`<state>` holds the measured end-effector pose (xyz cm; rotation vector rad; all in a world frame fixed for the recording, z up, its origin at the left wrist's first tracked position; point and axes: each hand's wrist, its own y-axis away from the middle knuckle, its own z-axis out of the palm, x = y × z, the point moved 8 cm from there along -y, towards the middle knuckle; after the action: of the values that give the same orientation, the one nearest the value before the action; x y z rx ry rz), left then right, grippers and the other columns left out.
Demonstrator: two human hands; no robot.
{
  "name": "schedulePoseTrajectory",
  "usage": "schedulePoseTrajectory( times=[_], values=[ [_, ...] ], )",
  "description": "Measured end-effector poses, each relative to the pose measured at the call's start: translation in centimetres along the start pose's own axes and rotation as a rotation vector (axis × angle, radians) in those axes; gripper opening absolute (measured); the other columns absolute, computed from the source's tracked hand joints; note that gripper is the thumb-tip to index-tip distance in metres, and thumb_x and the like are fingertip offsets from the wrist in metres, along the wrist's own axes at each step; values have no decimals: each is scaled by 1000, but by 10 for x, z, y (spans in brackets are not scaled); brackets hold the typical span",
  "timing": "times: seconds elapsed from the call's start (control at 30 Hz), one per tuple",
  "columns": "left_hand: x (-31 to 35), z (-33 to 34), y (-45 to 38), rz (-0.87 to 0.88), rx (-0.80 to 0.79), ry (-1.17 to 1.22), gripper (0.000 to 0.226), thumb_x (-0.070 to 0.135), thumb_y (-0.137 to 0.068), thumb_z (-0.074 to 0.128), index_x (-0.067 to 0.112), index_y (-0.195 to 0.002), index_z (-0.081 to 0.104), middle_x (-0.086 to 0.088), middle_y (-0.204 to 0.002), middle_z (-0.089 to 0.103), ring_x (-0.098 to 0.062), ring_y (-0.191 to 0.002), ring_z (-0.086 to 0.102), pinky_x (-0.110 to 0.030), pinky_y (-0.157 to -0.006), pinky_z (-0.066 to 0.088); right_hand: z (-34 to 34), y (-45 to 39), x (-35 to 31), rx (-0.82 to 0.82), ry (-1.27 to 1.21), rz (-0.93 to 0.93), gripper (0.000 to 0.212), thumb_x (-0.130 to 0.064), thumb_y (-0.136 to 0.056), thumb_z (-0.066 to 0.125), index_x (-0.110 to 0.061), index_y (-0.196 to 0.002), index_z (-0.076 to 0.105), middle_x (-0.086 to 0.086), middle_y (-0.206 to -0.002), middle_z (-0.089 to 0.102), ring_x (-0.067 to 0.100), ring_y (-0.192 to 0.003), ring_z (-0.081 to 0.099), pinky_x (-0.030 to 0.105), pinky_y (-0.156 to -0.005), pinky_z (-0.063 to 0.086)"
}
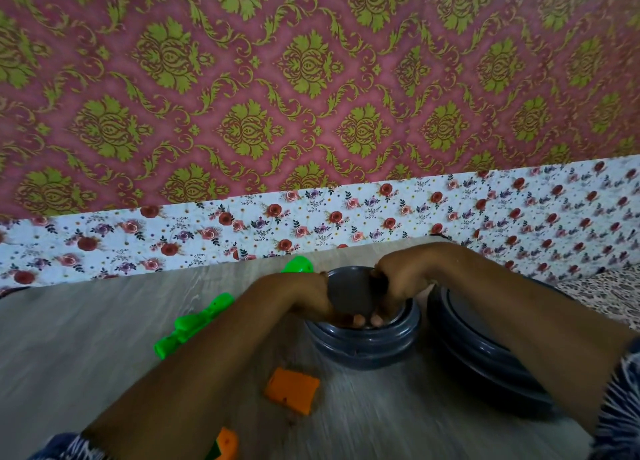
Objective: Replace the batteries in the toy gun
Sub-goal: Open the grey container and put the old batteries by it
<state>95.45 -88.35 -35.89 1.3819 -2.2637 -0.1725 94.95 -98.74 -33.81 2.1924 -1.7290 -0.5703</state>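
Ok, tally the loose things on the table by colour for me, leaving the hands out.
Green: 2, long piece and small far piece; the left forearm may hide a join between them.
Orange: 2, flat piece and piece at the near edge.
Dark grey: 2, bowl and round dish beside it.
Total: 6

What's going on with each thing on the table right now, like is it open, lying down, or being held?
Tub: open, both hands reaching inside.
Lid: off, lying right of the tub.
Toy gun: lying on the table, nobody holding it.
Orange cover: off, lying loose on the table.
Left hand: fingers in the tub, grip hidden.
Right hand: fingers in the tub, grip hidden.
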Motion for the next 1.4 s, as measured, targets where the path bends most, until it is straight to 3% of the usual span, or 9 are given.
schedulePoseTrajectory(
  times=[0.1, 0.23, 0.4, 0.53, 0.63, 0.73, 1.1, 1.27, 1.4],
  values=[
    [0, 1, -1, 5, -5, -23, 58, 39, -86, 64, 19, -135, 42, 0, -124, 53, -14, -101, 50, -24, -88, 38, -1, -4, 4, -5, -1, -2, 63, -48, -66, 77, -16, -116, 58, -2, -107, 61, 17, -100, 56, 26, -85, 44],
    [-9, 4, -4, 27, 64, 60, 67, 43, -82, 68, 18, -138, 41, 0, -132, 53, -17, -112, 54, -25, -94, 42, 4, 2, 6, 23, -19, -3, 76, -49, -66, 76, -16, -128, 50, 1, -123, 57, 20, -111, 53, 33, -99, 43],
    [-5, 3, 17, 91, 206, 275, 69, 42, -78, 72, 22, -136, 42, 8, -130, 53, -10, -108, 53, -17, -89, 46, 10, 10, 9, 61, -91, -16, 84, -50, -68, 74, -18, -137, 38, 0, -136, 47, 21, -120, 47, 35, -104, 39],
    [-9, -1, 37, 52, 385, 265, 52, 46, -83, 64, 10, -118, 51, -7, -112, 61, -17, -96, 57, -21, -71, 42, 8, 26, 6, 159, -76, -38, 75, -53, -72, 69, -14, -132, 46, 3, -130, 53, 21, -115, 50, 36, -102, 41],
    [-6, 2, 51, 100, 449, 268, 42, 34, -89, 61, 15, -125, 51, -5, -117, 62, -13, -101, 55, -8, -63, 36, 17, 38, 2, 219, -62, -91, 70, -54, -70, 71, -18, -128, 51, 0, -123, 58, 16, -107, 55, 34, -95, 46],
    [-5, 10, 52, 121, 489, 279, 53, 22, -85, 67, 19, -134, 48, 0, -130, 59, -12, -116, 53, -4, -74, 29, 22, 40, 0, 284, 2, -125, 64, -52, -68, 72, -21, -122, 57, 0, -117, 63, 17, -102, 59, 38, -91, 49],
    [16, -2, -27, -7, 564, 335, 39, 25, -87, 61, 8, -121, 57, -13, -118, 64, -26, -105, 60, -30, -85, 47, -11, 1, 68, 351, -36, -8, 37, -29, -76, 72, -12, -108, 65, 7, -104, 67, 21, -94, 61, 32, -81, 48],
    [37, -13, -66, 31, 603, 421, 52, 23, -91, 55, 15, -140, 39, -10, -130, 58, -23, -115, 55, -21, -77, 36, -29, -19, 102, 351, -58, 38, 10, -25, -80, 69, -22, -80, 59, 0, -84, 57, 20, -87, 57, 28, -76, 42],
    [53, -13, -90, 62, 585, 457, 58, 21, -92, 56, 13, -144, 33, -11, -144, 43, -25, -124, 48, -15, -83, 35, -34, -28, 123, 360, -64, 84, 11, -25, -81, 68, -20, -85, 58, 5, -89, 59, 23, -88, 57, 28, -74, 41]
  ],
)
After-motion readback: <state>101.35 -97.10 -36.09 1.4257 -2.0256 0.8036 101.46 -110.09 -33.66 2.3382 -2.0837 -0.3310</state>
